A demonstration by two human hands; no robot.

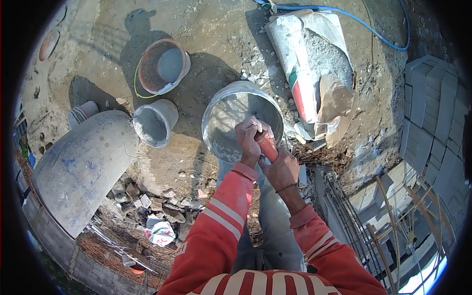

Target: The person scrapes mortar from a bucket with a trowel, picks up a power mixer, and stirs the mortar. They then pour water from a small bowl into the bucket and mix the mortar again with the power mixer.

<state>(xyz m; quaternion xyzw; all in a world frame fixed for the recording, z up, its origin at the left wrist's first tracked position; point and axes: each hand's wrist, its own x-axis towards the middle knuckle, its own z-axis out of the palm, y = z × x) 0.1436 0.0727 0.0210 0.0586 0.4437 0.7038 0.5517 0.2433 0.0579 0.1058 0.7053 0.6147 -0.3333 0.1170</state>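
Observation:
Both my hands are closed around an orange-red, rounded tool [266, 146], held over a large grey bucket [214, 129]. My left hand [249, 139] wraps its upper left side, near the bucket's middle. Lower down, my right hand [282, 170] grips the end nearer to me, outside the near rim. What kind of tool it is cannot be made out, since my fingers cover much of it. Grey residue coats the bucket's inner wall, and shadows fall across the inside.
An opened cement bag [305, 73] lies to the right of the bucket. To the left stand an orange bucket [147, 73] and a smaller bucket [169, 115] of grey mix. A curved grey sheet [88, 167], stacked blocks [432, 108] and a blue hose [364, 23] lie around.

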